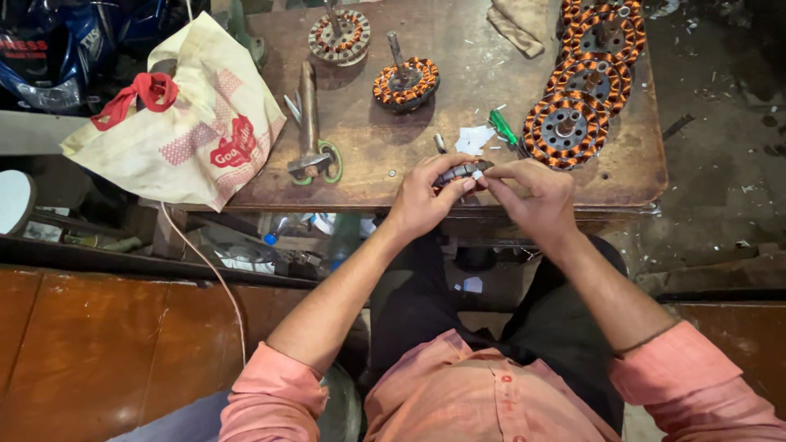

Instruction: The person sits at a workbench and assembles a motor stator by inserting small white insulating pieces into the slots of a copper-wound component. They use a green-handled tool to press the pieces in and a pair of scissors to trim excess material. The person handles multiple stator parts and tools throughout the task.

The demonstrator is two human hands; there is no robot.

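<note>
Small dark curved metal part [461, 172]: held above counter [368, 155] front edge, left hand [422, 200] and right hand [532, 196] fingers pinching its ends. Likely rigid, light, slippery; grip by edges.

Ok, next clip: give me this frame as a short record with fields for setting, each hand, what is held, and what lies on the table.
Setting: worn brown wooden table, seen from above by a seated person in a pink shirt
Left hand: fingers closed in a grip on a small dark ring-shaped stator core
Right hand: fingertips pinching at the same core's right end
On table: copper-wound round stators stacked at the right, two more on shafts, green-handled screwdriver, metal hammer, white paper scraps
Left edge: cream printed bag with red handles
</note>
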